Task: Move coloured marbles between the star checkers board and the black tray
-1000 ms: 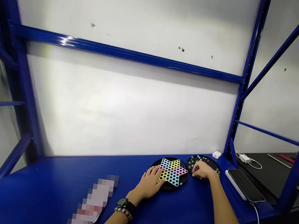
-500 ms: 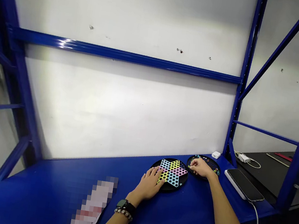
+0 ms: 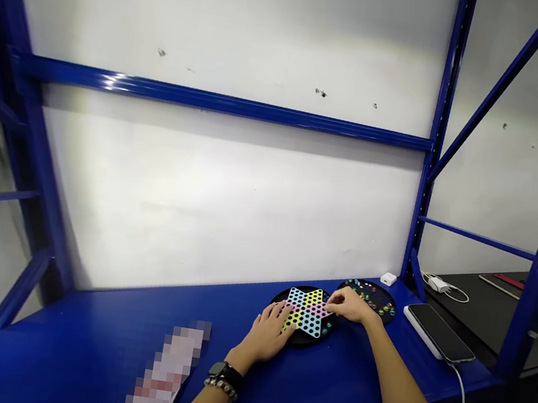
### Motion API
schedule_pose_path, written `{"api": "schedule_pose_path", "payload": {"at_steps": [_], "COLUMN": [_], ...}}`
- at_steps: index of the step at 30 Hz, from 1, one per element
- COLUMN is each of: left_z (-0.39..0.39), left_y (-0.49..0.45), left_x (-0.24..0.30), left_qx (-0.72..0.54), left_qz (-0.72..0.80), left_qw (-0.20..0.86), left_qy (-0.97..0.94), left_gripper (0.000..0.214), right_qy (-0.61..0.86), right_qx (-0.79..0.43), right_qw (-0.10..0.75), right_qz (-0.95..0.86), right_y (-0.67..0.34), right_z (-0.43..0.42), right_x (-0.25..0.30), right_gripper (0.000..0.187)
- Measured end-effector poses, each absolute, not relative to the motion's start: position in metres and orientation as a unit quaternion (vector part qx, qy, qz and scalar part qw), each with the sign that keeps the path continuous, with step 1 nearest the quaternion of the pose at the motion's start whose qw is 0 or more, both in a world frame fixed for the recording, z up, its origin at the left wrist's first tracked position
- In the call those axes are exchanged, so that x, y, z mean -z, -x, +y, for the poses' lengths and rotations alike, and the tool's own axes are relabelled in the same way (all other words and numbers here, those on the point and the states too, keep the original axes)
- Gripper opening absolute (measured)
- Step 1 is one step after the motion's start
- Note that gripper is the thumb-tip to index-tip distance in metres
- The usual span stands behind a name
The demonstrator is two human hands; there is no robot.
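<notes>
My right hand [image 3: 347, 305] has come across from the marble tray [image 3: 370, 297] to the edge of the star-shaped Chinese checkers board [image 3: 308, 312], fingers bunched, any pinch hidden; my left hand [image 3: 267, 330] lies spread on the board's left side; the blue bench [image 3: 76, 341] runs on leftward; a phone [image 3: 439, 331] sits just right of the tray.

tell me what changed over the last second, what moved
The right hand has moved left, away from the small round tray of marbles to the right edge of the star-shaped board, its fingertips pinched together. Whether they hold a marble is too small to tell. The left hand stayed on the board's left side, and the phone stayed where it was.
</notes>
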State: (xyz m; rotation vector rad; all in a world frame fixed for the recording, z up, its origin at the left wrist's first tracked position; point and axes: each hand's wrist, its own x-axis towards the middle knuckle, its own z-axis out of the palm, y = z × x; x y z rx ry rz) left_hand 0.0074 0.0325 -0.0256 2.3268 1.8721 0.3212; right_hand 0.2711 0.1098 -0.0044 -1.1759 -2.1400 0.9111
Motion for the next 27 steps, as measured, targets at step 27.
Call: {"api": "schedule_pose_path", "payload": {"at_steps": [27], "left_z": [0.029], "left_y": [-0.01], "left_x": [0.022], "left_qx": [-0.111], "left_qz": [0.62], "left_qw": [0.062], "left_qy": [-0.774], "left_gripper": [0.059], "right_qy": [0.694], "right_qx": [-0.219], "right_qw": [0.309], "right_qz": [-0.612], "right_y": [-0.326], "right_z": [0.133], "right_x": [0.001], "right_gripper": [0.06]}}
